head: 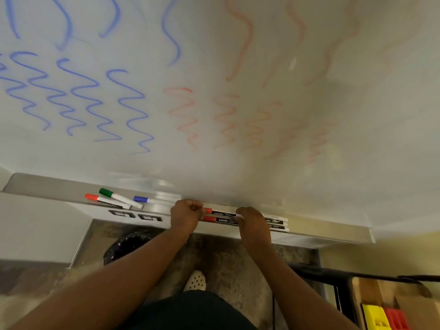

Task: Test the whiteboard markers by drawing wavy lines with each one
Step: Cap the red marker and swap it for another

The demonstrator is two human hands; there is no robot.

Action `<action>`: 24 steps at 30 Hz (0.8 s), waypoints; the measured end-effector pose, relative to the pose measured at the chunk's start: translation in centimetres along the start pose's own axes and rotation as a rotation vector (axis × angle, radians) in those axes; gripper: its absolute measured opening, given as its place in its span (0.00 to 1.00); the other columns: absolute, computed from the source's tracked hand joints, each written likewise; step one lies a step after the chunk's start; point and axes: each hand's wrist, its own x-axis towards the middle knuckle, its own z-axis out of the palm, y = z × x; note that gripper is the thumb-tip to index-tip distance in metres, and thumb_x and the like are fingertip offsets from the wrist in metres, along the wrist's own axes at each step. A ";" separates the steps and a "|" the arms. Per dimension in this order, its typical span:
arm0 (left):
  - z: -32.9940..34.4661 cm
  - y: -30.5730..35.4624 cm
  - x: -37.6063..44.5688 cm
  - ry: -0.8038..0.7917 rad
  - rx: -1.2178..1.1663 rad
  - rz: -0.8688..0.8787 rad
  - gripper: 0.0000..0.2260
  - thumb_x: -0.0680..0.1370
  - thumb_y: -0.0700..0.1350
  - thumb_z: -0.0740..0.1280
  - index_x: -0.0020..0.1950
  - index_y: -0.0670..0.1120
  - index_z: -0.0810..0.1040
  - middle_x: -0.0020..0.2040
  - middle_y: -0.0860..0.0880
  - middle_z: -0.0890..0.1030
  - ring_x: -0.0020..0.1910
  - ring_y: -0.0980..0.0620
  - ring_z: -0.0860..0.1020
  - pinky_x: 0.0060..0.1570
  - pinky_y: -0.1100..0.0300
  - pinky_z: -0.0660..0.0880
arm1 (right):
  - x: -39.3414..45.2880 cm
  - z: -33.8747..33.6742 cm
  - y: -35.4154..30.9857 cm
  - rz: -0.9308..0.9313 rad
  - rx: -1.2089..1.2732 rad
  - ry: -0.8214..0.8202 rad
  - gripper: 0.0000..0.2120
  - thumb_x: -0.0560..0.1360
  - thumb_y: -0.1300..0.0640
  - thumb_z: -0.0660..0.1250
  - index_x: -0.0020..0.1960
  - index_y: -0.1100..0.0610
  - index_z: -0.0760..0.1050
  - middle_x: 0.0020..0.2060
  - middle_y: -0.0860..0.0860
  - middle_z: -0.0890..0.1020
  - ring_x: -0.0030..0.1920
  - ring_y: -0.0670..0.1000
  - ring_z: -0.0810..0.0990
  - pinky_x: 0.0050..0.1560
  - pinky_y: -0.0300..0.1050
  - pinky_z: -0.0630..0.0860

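Note:
The whiteboard (238,44) carries blue wavy lines on its left half and fainter red ones on its right. Several red-capped markers (222,216) lie side by side on the metal tray (333,231) under the board. My left hand (185,216) is closed around their capped ends. My right hand (252,225) rests on their white barrels with its fingers curled over them. Further left on the tray lie a loose red marker (104,201), a green marker (119,197) and a blue marker (147,200).
Below the tray are a black bin (128,244), mottled floor and my light shoe (195,281). A black frame (333,275) and a cardboard box with yellow and red blocks (385,316) stand at the lower right.

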 end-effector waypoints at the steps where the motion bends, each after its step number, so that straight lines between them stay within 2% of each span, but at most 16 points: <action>1: 0.2 -0.1 0.1 0.003 0.029 0.010 0.09 0.74 0.40 0.78 0.54 0.43 0.87 0.51 0.47 0.87 0.48 0.52 0.82 0.49 0.66 0.74 | 0.2 0.2 0.2 -0.011 -0.015 -0.004 0.10 0.83 0.58 0.67 0.62 0.54 0.83 0.55 0.53 0.84 0.55 0.54 0.82 0.56 0.45 0.77; 5: 0.8 -0.4 0.2 -0.012 0.134 0.067 0.11 0.74 0.44 0.78 0.55 0.43 0.87 0.53 0.47 0.86 0.53 0.51 0.82 0.56 0.61 0.74 | 0.5 0.8 0.9 -0.048 -0.057 0.008 0.11 0.83 0.59 0.66 0.62 0.55 0.83 0.55 0.53 0.84 0.56 0.56 0.82 0.57 0.49 0.78; 9: 1.2 -0.9 0.3 -0.033 0.220 0.132 0.11 0.76 0.43 0.76 0.57 0.42 0.87 0.55 0.46 0.87 0.55 0.50 0.83 0.61 0.59 0.74 | 0.5 1.3 1.8 -0.086 -0.094 0.002 0.12 0.80 0.64 0.68 0.62 0.55 0.83 0.56 0.53 0.84 0.56 0.56 0.82 0.58 0.51 0.80; 13: 1.6 -1.2 0.2 -0.041 0.258 0.173 0.10 0.77 0.42 0.75 0.57 0.42 0.86 0.55 0.45 0.87 0.55 0.49 0.83 0.61 0.60 0.73 | 0.3 1.6 2.0 -0.153 -0.112 0.019 0.14 0.79 0.64 0.71 0.63 0.56 0.83 0.58 0.54 0.84 0.59 0.57 0.82 0.62 0.52 0.80; 15: 1.9 -1.2 0.2 -0.052 0.289 0.189 0.11 0.77 0.42 0.75 0.58 0.42 0.86 0.56 0.45 0.86 0.55 0.49 0.82 0.64 0.57 0.74 | 0.3 1.8 2.1 -0.163 -0.111 0.019 0.14 0.79 0.64 0.71 0.63 0.57 0.84 0.58 0.55 0.85 0.59 0.58 0.82 0.62 0.53 0.80; 20: 2.6 -0.9 0.2 -0.081 0.302 0.193 0.12 0.76 0.43 0.76 0.59 0.42 0.86 0.56 0.45 0.86 0.55 0.49 0.82 0.65 0.53 0.76 | 0.7 1.9 2.3 -0.167 -0.112 0.029 0.12 0.76 0.65 0.73 0.58 0.58 0.86 0.53 0.55 0.85 0.54 0.59 0.83 0.57 0.53 0.81; 24: 2.9 -1.0 0.2 -0.079 0.305 0.194 0.12 0.76 0.43 0.76 0.59 0.42 0.85 0.57 0.45 0.86 0.55 0.49 0.82 0.65 0.54 0.76 | 0.8 1.8 2.7 -0.164 -0.092 0.036 0.10 0.78 0.64 0.71 0.58 0.58 0.86 0.53 0.56 0.86 0.55 0.59 0.82 0.59 0.54 0.81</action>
